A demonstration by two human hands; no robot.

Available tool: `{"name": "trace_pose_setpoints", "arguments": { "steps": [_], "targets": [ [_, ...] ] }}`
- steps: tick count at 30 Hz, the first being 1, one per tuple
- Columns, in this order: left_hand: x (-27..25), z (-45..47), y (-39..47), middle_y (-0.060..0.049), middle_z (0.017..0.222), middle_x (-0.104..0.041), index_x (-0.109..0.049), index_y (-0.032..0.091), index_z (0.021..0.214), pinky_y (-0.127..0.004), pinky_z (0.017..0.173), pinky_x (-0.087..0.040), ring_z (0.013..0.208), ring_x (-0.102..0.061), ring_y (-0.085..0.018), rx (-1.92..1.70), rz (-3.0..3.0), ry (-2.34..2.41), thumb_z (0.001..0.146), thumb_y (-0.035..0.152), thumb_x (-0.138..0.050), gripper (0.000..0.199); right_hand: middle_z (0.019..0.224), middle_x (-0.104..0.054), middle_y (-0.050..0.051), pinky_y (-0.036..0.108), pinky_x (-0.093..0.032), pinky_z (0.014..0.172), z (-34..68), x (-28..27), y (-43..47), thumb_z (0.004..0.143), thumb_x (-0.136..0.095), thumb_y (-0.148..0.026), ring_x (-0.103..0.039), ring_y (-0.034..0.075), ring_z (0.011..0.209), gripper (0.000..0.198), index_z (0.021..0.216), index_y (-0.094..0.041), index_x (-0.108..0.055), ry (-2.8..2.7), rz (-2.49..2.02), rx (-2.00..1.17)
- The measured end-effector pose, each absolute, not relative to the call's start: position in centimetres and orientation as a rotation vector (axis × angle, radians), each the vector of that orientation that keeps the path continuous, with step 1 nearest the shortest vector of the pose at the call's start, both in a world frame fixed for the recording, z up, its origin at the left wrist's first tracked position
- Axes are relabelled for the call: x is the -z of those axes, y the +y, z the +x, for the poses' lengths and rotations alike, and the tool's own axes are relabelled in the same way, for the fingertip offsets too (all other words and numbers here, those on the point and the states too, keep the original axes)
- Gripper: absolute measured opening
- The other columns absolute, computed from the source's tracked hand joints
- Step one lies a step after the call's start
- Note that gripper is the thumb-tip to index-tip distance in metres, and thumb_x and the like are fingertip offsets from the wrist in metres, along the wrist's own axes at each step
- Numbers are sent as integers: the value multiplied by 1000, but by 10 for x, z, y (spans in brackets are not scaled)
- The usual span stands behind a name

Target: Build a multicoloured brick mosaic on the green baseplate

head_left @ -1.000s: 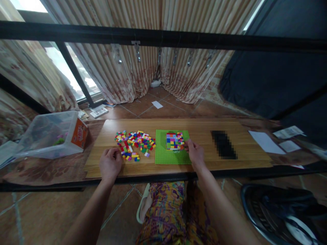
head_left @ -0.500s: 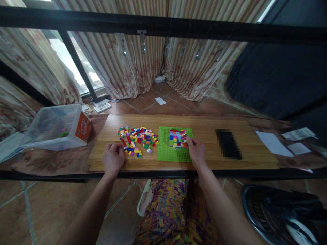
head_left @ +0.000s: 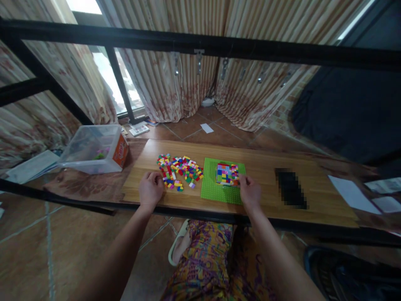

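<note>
A green baseplate (head_left: pixel 208 190) lies on the wooden board, and a low rectangular block of many-coloured toy bricks (head_left: pixel 226 173) is built up on it. My right hand (head_left: pixel 251 192) is at the right edge of that block, thumb and fingers pinched together. Whether a small brick sits between the fingertips is hidden. Left of the baseplate spreads a pile of loose toy bricks (head_left: pixel 180 169). My left hand (head_left: pixel 150 191) rests on the board beside the pile's left side, its fingers curled closed. What it holds, if anything, cannot be made out.
A clear plastic box (head_left: pixel 90 148) with an orange label stands at the left. To the right lies a dark, pixelated rectangular object (head_left: pixel 291 188). Farther right are white papers (head_left: pixel 354 194). A black metal bar (head_left: pixel 200 42) crosses beyond the board.
The view has shifted and tilted, so everything sits further right in the picture. Both hands keep nearly the same places relative to the bricks and baseplate.
</note>
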State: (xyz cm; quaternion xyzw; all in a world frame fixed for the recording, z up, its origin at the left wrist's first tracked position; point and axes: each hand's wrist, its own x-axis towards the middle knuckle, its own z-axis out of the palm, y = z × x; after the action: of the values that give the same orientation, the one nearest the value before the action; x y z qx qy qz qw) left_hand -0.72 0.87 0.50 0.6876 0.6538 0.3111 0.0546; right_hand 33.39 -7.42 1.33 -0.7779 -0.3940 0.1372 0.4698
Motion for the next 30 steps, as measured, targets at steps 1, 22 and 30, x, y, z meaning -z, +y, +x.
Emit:
{"name": "trace_pose_setpoints", "arguments": {
  "steps": [1,22,30],
  "targets": [
    [-5,-7,9,-9,90,-66,-69,19,84,-32,74,-46,84,-61,-23,-950,2084,1988,86,23,-48,22,73,-72,14,32,-41,62,332,-15,-76,87,-45,-67,-64,25,66,60,82,-13,-72,-955,-1913,-285],
    [-5,-6,6,-8,89,-65,-69,19,85,-32,76,-47,84,-61,-22,-977,2060,1954,86,20,-49,20,100,-66,13,42,-43,85,177,-33,-18,89,-60,-41,-55,30,100,24,88,-21,-74,-1907,-1952,-106],
    [-5,-6,6,-8,88,-65,-69,19,83,-32,75,-46,82,-61,-21,-980,2055,1954,85,20,-50,19,107,-65,15,43,-40,83,166,-36,-16,92,-57,-31,-52,32,106,20,93,-19,-73,-1923,-2045,-115]
  ]
}}
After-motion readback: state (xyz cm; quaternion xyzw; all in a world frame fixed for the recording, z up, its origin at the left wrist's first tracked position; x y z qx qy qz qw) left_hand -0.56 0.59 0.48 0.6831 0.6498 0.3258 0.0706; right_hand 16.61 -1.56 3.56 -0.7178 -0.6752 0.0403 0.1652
